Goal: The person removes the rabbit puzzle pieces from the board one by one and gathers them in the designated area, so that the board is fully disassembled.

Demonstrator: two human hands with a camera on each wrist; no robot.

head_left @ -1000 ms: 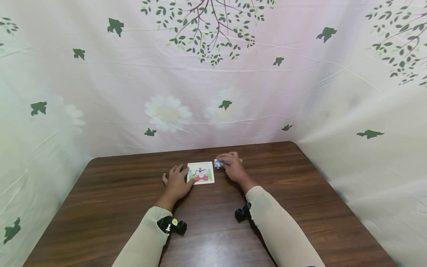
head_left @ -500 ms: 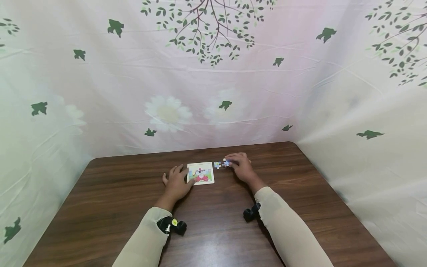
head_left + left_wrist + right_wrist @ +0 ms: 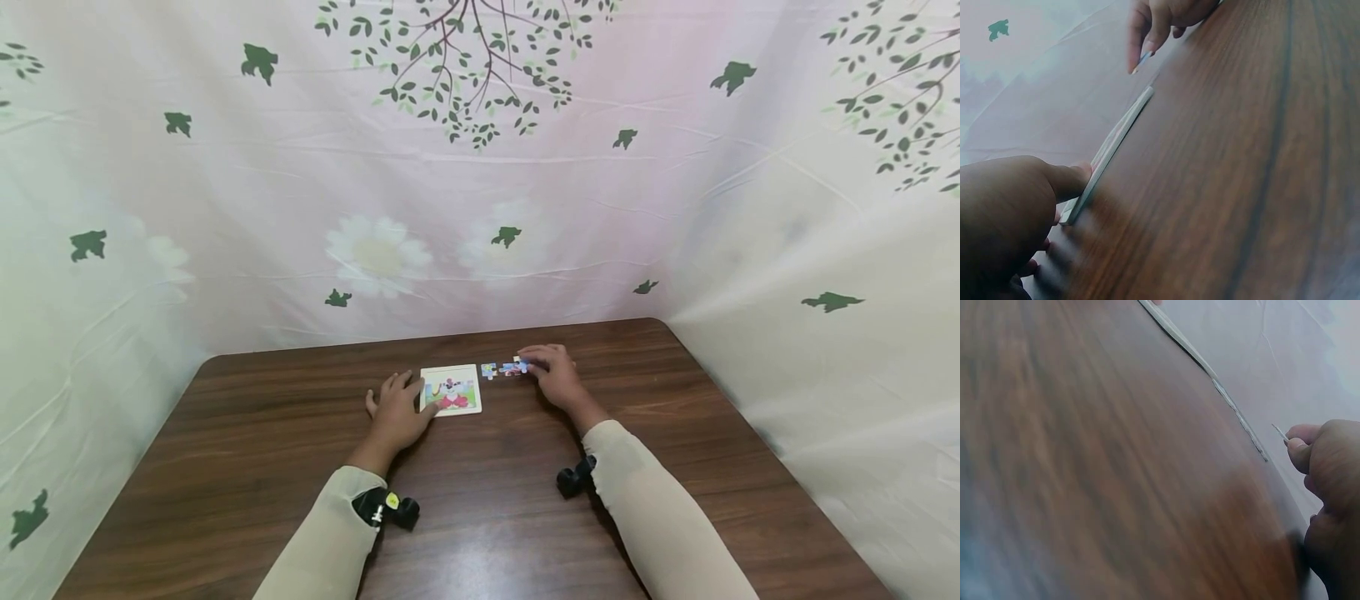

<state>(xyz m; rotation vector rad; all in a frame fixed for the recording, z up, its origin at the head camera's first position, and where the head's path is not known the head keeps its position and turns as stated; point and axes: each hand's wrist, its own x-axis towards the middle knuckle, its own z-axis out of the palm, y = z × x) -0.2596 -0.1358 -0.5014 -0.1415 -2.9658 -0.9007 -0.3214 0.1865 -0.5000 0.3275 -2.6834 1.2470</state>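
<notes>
A flat white-framed jigsaw board (image 3: 453,372) with a cartoon picture lies near the table's back edge. My left hand (image 3: 397,415) rests at its left side, fingers spread, the thumb lying on the frame; the left wrist view shows that thumb (image 3: 1072,181) on top of the board. To the right of the board lie loose jigsaw pieces (image 3: 489,372), mostly blue. My right hand (image 3: 557,377) pinches another jigsaw piece (image 3: 1279,432) between thumb and finger. In the right wrist view that piece is tilted and held above the table.
The brown wooden table (image 3: 465,500) ends just behind the board and pieces. A pale printed cloth (image 3: 442,192) hangs behind it and along both sides. Each wrist carries a small black camera, such as the right one (image 3: 575,478).
My right hand has moved right, away from the board, with a jigsaw piece in its fingers. More loose pieces show beside the board. The left hand and the board have stayed still.
</notes>
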